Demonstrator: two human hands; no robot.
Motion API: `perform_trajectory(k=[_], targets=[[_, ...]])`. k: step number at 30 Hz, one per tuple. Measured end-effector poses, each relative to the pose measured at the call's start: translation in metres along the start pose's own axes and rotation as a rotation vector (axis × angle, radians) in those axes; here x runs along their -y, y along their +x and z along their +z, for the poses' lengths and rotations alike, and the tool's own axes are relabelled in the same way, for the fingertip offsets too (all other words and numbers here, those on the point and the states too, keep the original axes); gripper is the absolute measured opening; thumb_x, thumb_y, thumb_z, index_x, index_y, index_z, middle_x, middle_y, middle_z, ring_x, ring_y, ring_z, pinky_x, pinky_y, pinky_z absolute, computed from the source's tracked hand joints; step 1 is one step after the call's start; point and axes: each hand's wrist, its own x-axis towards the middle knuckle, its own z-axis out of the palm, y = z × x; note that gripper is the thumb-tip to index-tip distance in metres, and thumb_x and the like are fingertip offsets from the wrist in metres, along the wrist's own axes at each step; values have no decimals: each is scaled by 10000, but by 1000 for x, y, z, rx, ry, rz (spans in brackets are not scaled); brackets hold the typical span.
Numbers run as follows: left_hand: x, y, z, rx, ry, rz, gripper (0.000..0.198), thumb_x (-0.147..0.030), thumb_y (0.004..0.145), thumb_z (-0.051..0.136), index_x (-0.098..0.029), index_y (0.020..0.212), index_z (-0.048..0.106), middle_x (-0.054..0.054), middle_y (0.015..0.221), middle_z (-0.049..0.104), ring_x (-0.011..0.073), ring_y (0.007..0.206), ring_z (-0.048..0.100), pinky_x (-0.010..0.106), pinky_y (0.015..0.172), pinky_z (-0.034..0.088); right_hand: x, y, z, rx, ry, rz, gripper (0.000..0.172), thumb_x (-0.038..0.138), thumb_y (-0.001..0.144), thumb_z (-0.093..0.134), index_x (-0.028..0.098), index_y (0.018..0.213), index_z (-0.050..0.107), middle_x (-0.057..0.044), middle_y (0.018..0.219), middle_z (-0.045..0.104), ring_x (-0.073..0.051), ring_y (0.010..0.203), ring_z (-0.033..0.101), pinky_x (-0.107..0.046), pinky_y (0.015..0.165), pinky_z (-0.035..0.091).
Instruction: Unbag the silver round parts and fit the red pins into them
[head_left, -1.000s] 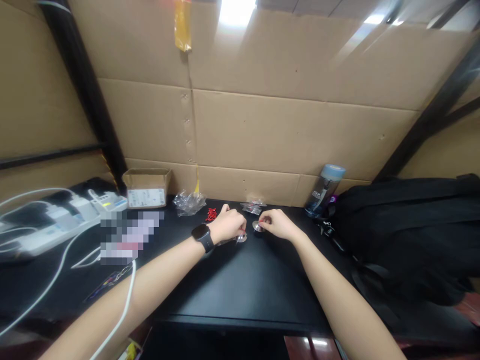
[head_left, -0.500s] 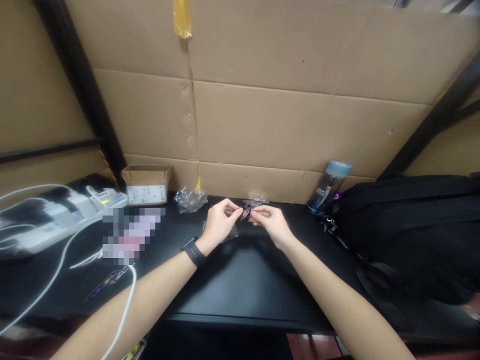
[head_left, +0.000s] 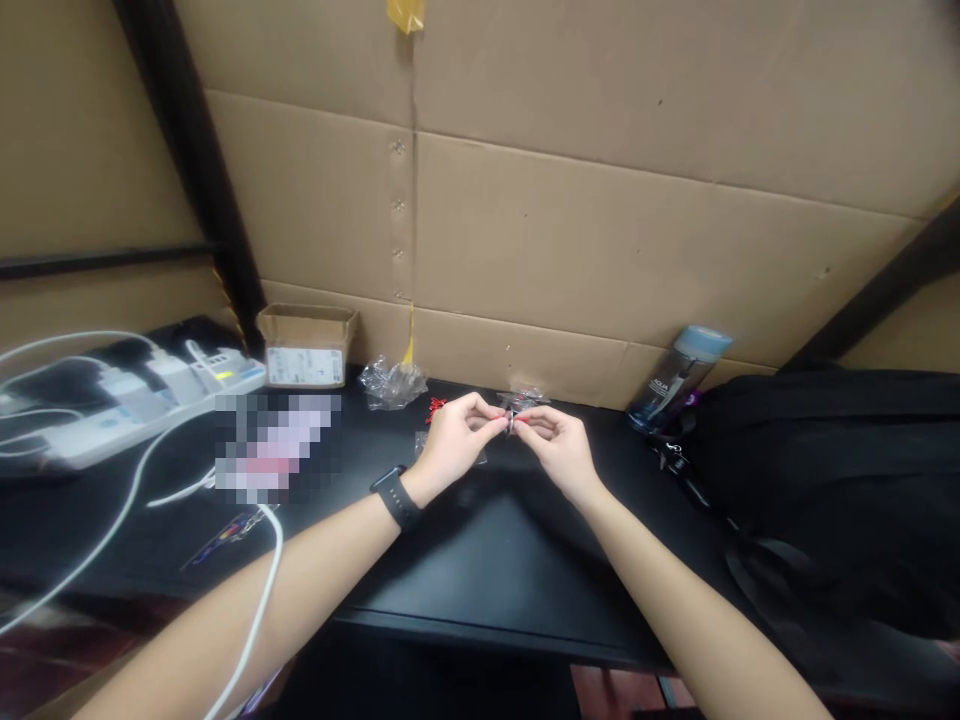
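My left hand (head_left: 466, 432) and my right hand (head_left: 553, 440) meet above the black desk, fingertips nearly touching. Between them is a small, thin, shiny disc (head_left: 511, 422), seen nearly edge-on; its exact kind is too small to tell. Thumb and fingers of both hands pinch it from either side. Small red pieces (head_left: 436, 408) lie on the desk just beyond my left hand. Behind the fingertips sits a clear plastic wrapper (head_left: 524, 400), and another flat clear bag (head_left: 480, 458) is partly hidden under my left hand.
A crumpled clear bag (head_left: 392, 383) and a small cardboard box (head_left: 306, 347) stand along the cardboard wall. Left is a white power strip (head_left: 157, 410) with cables; one white cable (head_left: 262, 590) crosses my left forearm. Right are a water bottle (head_left: 679, 378) and a black backpack (head_left: 840, 480).
The view has shifted a little, so most things sit further right. The disc has turned from a tilted face to nearly edge-on. The red pieces now show beside my left hand.
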Motion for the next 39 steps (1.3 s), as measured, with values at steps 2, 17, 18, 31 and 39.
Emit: perform_trajectory(k=[2, 17, 18, 31, 39], targets=[[-1, -1, 0, -2, 26, 20, 215, -299, 826, 809, -153, 811, 651, 129, 1048, 800, 242, 950, 787, 388, 882, 627, 0, -1, 1, -1, -21, -22, 332, 464, 764, 856, 181, 895, 741, -98, 916, 805, -265, 865, 792, -392, 834, 656], [-9, -3, -3, -47, 139, 91, 180, -319, 843, 799, -176, 838, 690, 89, 1024, 806, 240, 961, 784, 394, 926, 623, 6, -2, -7, 147, 22, -63, 550, 332, 689, 930, 206, 1177, 710, -92, 1086, 791, -257, 965, 779, -430, 940, 650], [-9, -3, -2, -40, 141, 90, 176, -317, 844, 798, -178, 843, 690, 85, 1019, 807, 239, 962, 784, 394, 929, 623, 6, -2, -8, 145, 31, -66, 598, 326, 689, 932, 217, 1226, 692, -84, 1071, 787, -246, 944, 779, -423, 930, 653], [-3, -3, -1, -44, 126, 90, 203, -297, 818, 821, -184, 878, 663, 56, 956, 793, 220, 928, 780, 356, 900, 628, 1, -1, -8, 142, -7, -60, 620, 363, 655, 948, 208, 1220, 746, -95, 1141, 784, -237, 867, 777, -446, 910, 661], [-2, -1, -1, 9, 98, 56, 271, -373, 854, 787, -188, 991, 645, 82, 1062, 766, 231, 993, 765, 354, 891, 623, 2, -3, -6, 73, -94, -171, 515, 354, 704, 911, 221, 1177, 758, -84, 1207, 765, -254, 933, 780, -436, 925, 651]])
